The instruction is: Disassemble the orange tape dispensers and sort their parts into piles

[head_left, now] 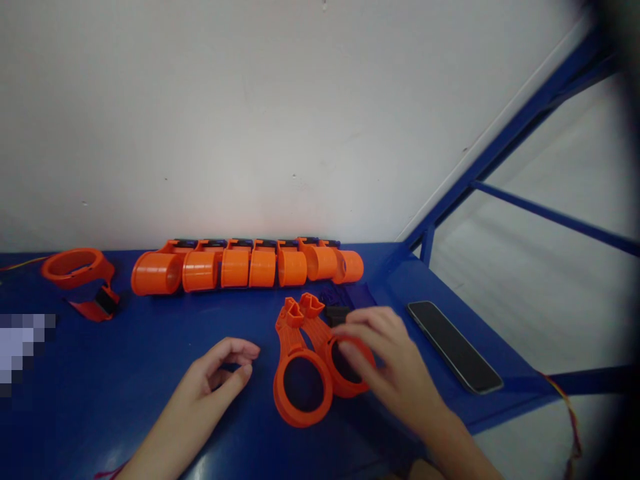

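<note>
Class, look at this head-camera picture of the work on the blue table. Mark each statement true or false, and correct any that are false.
1. The right hand touches an orange ring. True.
2. The left hand holds a phone. False: it holds nothing; the phone lies flat on the table, beyond the right hand.
3. A row of orange sleeves lies along the wall. True.
4. An orange cuff lies to the right of the phone. False: the cuff lies at the far left of the table.
</note>
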`<state>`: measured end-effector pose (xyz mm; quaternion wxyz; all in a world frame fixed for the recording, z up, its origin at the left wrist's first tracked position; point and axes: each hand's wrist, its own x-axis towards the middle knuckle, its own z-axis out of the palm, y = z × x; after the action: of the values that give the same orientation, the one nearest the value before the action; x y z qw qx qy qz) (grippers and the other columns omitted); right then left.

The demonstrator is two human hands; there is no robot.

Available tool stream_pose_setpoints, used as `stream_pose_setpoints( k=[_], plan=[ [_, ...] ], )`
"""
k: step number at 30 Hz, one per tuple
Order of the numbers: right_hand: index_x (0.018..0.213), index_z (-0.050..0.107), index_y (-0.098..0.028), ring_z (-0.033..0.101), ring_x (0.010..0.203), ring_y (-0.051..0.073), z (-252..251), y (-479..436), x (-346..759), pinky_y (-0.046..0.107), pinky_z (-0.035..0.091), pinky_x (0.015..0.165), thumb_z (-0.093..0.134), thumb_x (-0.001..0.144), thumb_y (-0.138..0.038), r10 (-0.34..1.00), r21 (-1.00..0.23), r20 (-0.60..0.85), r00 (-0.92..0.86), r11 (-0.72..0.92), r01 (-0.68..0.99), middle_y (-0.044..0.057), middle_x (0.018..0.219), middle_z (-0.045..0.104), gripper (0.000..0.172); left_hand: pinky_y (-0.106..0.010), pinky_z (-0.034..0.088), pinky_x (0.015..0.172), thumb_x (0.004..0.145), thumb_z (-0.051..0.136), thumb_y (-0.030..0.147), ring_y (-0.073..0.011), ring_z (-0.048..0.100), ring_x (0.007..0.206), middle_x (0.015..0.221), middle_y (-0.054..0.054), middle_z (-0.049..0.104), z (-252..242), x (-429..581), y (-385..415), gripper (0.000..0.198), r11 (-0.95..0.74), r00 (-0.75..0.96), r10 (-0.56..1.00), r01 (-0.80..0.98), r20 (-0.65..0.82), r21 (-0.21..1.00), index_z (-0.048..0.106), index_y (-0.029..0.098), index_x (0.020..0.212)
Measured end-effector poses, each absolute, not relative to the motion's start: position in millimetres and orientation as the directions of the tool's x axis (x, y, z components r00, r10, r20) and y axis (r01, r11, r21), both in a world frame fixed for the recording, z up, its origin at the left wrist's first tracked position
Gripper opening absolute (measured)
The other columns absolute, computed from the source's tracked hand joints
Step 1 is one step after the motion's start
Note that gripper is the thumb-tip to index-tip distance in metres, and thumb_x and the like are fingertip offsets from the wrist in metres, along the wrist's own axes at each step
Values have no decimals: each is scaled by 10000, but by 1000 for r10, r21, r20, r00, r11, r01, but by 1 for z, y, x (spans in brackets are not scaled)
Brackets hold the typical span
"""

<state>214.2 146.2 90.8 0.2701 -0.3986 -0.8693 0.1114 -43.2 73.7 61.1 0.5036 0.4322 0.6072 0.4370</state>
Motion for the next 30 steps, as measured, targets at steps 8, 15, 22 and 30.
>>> stream_pose_setpoints(
  k=[8, 15, 22, 30],
  plan=[
    [997, 638, -147, 596, 856, 224, 65, 268, 239, 372, 465, 795, 601, 790, -534, 990, -884, 132, -43, 137, 447, 102, 941, 666, 440, -267, 442, 644, 796, 609, 343, -194, 584, 733, 799, -58, 678, 63, -44, 75, 185, 214, -65, 976, 67, -210, 975, 697, 182, 821],
    [865, 686, -154, 661, 734, 209, 56, 287, 235, 332, 513, 713, 654, 740, -551, 979, -972, 62, -193, 103, 210, 89, 789, 716, 418, -263, 440, 620, 806, 598, 364, -179, 574, 697, 782, -49, 668, 60, -45, 79, 202, 242, -58, 969, 47, -239, 969, 690, 185, 804],
    [890, 677, -214, 672, 805, 224, 56, 294, 244, 338, 524, 738, 657, 717, -579, 964, -961, 231, -129, 247, 122, 50, 832, 720, 405, -272, 435, 635, 808, 573, 345, -179, 570, 717, 790, -43, 658, 60, -47, 79, 194, 251, -21, 968, 49, -251, 967, 677, 181, 814],
    [970, 686, -272, 584, 971, 231, 94, 240, 270, 376, 435, 925, 743, 724, -422, 827, -793, 560, -57, 555, 251, 40, 1005, 652, 293, -269, 430, 630, 805, 571, 335, -174, 567, 706, 781, -37, 659, 61, -47, 79, 187, 249, -41, 968, 19, -248, 968, 678, 182, 809]
  ],
)
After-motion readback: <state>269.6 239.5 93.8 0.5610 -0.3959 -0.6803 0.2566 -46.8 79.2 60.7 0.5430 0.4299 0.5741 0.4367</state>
